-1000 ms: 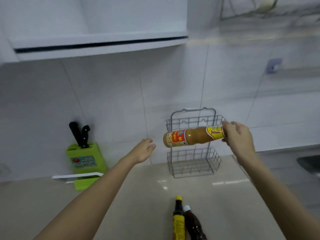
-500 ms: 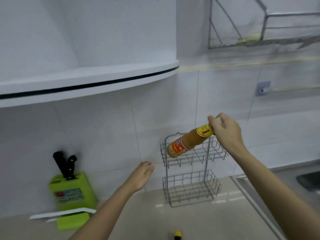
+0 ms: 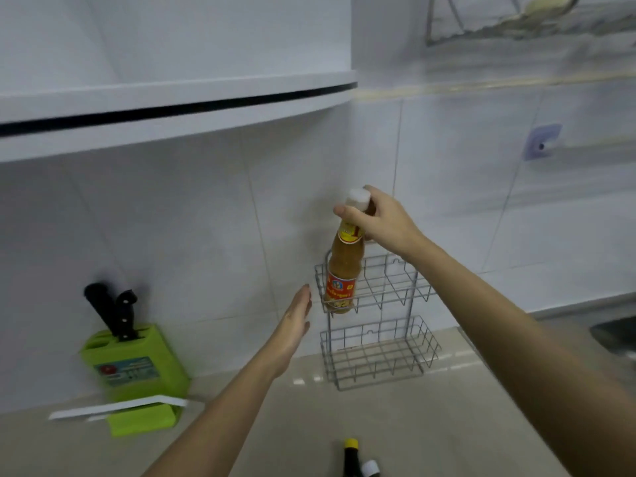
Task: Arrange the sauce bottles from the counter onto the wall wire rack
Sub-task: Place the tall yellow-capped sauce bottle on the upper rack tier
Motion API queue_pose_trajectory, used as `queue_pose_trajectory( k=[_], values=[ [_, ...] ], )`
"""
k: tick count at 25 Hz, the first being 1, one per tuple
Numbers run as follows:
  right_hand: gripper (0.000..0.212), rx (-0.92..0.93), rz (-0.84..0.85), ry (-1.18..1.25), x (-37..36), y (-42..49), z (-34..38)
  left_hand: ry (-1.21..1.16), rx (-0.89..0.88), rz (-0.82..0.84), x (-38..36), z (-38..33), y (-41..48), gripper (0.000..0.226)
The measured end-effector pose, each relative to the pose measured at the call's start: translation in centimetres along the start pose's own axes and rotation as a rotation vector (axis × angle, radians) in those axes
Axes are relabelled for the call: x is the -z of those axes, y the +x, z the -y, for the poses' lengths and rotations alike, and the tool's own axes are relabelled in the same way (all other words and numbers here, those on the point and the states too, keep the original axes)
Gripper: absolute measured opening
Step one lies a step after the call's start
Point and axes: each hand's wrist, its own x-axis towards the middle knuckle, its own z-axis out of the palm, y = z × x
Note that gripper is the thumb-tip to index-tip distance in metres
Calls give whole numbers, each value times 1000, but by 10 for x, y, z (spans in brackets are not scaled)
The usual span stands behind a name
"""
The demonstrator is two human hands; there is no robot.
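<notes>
**First bottle going into the top basket**

The right hand [image 3: 382, 220] holds the orange sauce bottle [image 3: 342, 270] by its neck, just under the white cap [image 3: 358, 198]. Its fingers [image 3: 347, 213] are closed around the neck. The bottle stands almost straight up. Its bottom sits down in the left end of the top basket of the wire rack [image 3: 395, 294], behind the front wires. I cannot tell if the bottom is resting on the basket floor yet or is just above it.

The left hand [image 3: 292, 325] holds nothing. Its fingers are flat and spread out, and it floats near the left side of the rack without touching it.

The bottom basket has nothing in it. Two more bottles wait on the desk [image 3: 430, 425] at the low edge of the view: a dark one with a yellow cap [image 3: 351, 457] and one with a white cap [image 3: 371, 468]. A green knife block [image 3: 137, 366] stands well off to the left.

So this looks like the first bottle being put away, and the job has just begun. Next, the right hand should let the bottle settle all the way down, check that it stands up by itself, and then let go. After that, a hand needs to reach back to the desk for the next bottle. The tall bottle could tip if it is let go too soon.
</notes>
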Motion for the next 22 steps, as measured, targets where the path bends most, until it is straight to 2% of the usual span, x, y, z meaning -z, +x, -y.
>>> queue_pose_trajectory(
  k=[3, 5, 9, 12, 17, 20, 22],
  values=[
    [42, -117, 196, 109, -30, -11, -14, -108, -6, 38, -13, -12, 0, 67],
    [51, -167, 196, 139, -46, -21, -26, -154, -5, 58, -16, -14, 1, 70],
    [84, -330, 181, 305, -61, -36, -37, -166, -3, 77, -16, -15, 0, 70],
    [80, -316, 183, 353, -63, -43, -37, -155, -11, 118, -18, -12, 0, 74],
    [56, -294, 280, 396, -55, -43, -35, -110, -18, 154, -18, -11, 1, 76],
    [60, -309, 304, 402, -56, -41, -40, -107, -18, 162, -18, -13, 1, 74],
    [73, -324, 323, 406, -57, -37, -45, -110, -20, 170, -18, -13, 1, 73]
  ],
)
